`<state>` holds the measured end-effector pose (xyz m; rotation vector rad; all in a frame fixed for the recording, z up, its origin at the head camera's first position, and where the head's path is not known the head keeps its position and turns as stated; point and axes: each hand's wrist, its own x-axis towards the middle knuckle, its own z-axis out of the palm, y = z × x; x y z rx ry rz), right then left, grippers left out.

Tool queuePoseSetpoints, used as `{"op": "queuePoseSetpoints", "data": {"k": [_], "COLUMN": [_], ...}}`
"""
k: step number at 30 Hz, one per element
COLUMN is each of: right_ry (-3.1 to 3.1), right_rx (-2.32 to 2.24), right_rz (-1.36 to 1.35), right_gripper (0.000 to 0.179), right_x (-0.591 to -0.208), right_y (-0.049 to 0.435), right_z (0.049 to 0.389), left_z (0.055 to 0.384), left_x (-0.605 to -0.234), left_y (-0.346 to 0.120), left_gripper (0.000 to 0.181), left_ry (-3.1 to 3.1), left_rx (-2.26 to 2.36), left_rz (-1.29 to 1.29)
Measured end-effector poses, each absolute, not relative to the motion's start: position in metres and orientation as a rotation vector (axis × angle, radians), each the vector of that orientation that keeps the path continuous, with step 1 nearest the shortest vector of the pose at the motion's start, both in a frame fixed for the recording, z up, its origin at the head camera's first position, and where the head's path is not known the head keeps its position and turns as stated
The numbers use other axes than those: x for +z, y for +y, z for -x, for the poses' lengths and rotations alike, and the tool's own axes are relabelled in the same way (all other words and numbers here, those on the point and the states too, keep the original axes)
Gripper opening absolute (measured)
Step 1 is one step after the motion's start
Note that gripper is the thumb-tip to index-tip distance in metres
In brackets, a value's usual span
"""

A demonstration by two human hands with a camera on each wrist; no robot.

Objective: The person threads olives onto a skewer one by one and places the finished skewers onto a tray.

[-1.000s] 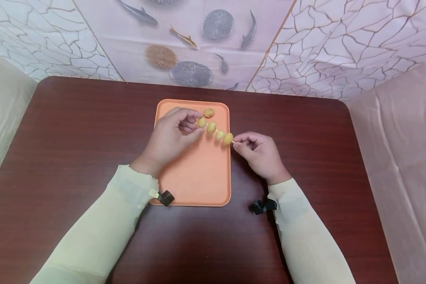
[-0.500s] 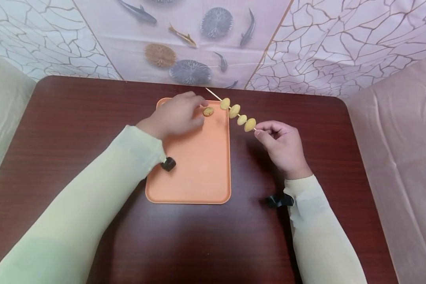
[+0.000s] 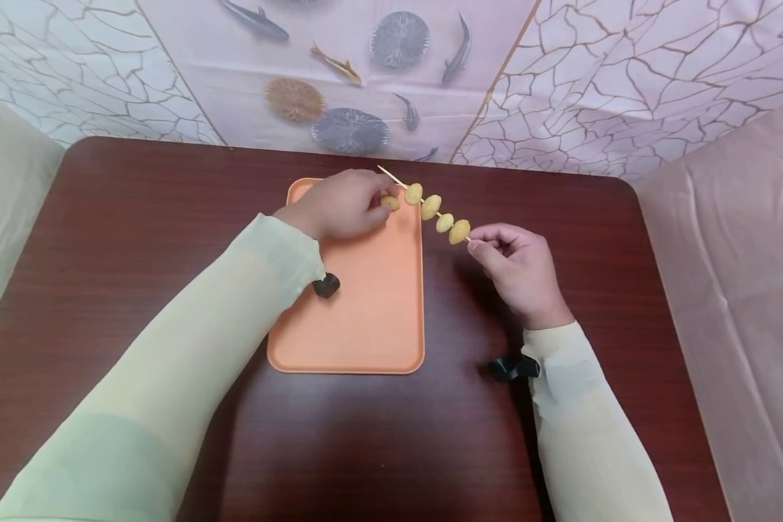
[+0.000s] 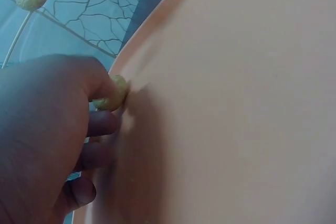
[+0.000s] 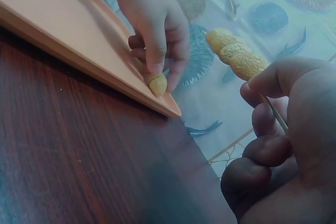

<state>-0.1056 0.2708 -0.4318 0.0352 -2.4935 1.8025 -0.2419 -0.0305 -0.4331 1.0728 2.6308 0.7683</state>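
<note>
A wooden skewer [image 3: 390,175] bears several yellow, wrinkled small potatoes [image 3: 431,207] spaced along it. My right hand [image 3: 520,272] pinches its lower end between thumb and forefinger, and its bare pointed tip slants up to the far left. Over the far right corner of the orange tray [image 3: 352,312], my left hand [image 3: 349,203] has thumb and finger on both sides of a loose small potato [image 3: 390,203]. In the right wrist view that loose potato [image 5: 158,84] is at the tray's corner, pinched by the left fingertips. The left wrist view shows it partly hidden behind a finger.
The tray lies on a dark red-brown wooden table [image 3: 378,442]. A patterned cloth [image 3: 398,87] with fish prints hangs behind the far edge. A black wrist band piece [image 3: 326,286] hangs from the left sleeve over the tray.
My left hand lets go of the skewer's potatoes and reaches to the loose potato, now between its fingers. The right hand has carried the skewer right and away from the tray, then stays still.
</note>
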Motion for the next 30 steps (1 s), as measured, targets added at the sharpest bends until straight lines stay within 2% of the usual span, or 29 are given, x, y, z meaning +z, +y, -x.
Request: {"op": "queuePoseSetpoints", "data": {"k": [5,16,21,30], "right_ry": [-2.494,-2.493,-2.513,-2.558], "right_rx": [1.811,1.827,1.807,1.781], "right_rz": [-0.032,-0.044,-0.045,-0.042], "right_gripper": [0.019,0.021,0.022,0.021], "right_x": [-0.430,-0.428,-0.427,-0.427], "right_y": [0.270,0.270,0.271,0.273], "right_z": [0.105,0.104,0.103,0.101], "left_z": [0.242,0.235,0.224,0.206], "left_x": [-0.435,-0.442,-0.438,-0.419], "left_y": [-0.032,-0.036,-0.046,-0.066], "left_gripper": [0.026,0.024,0.035,0.035], "left_ry": [2.620,2.604,2.561,2.514], "left_rx": [0.846,1.026,1.271,1.560], "left_rz": [-1.055,-1.024,-0.848,-0.460]}}
